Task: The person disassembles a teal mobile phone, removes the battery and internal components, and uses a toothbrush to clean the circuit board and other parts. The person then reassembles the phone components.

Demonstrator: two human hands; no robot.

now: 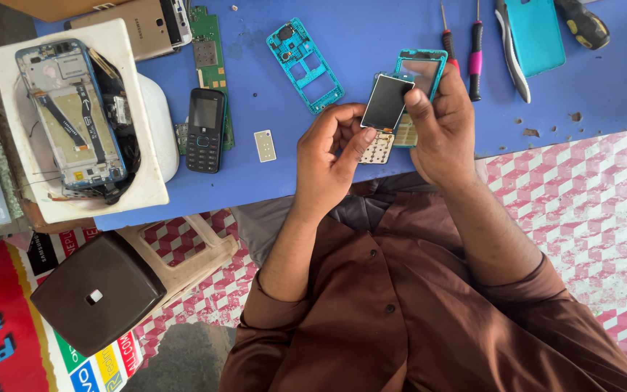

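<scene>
Head view, straight down, close

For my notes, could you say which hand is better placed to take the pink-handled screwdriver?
Probably the right hand, holding the display: it lies beside the pink-handled screwdriver, while the left hand, farther off, pinches the keypad.

Phone repair workshop: opened phones (74, 109), circuit boards (208, 43), screwdrivers (476, 47) on blue table (371, 29).

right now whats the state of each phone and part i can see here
small teal keypad phone: opened up, screen lifted, held in both hands
left hand: fingers on its keypad end
right hand: fingers on the small dark screen
teal plastic inner frame: bare, flat on the blue table
black keypad phone: whole, screen dark
large blue-edged smartphone: back off, insides showing, on a white tray
</scene>
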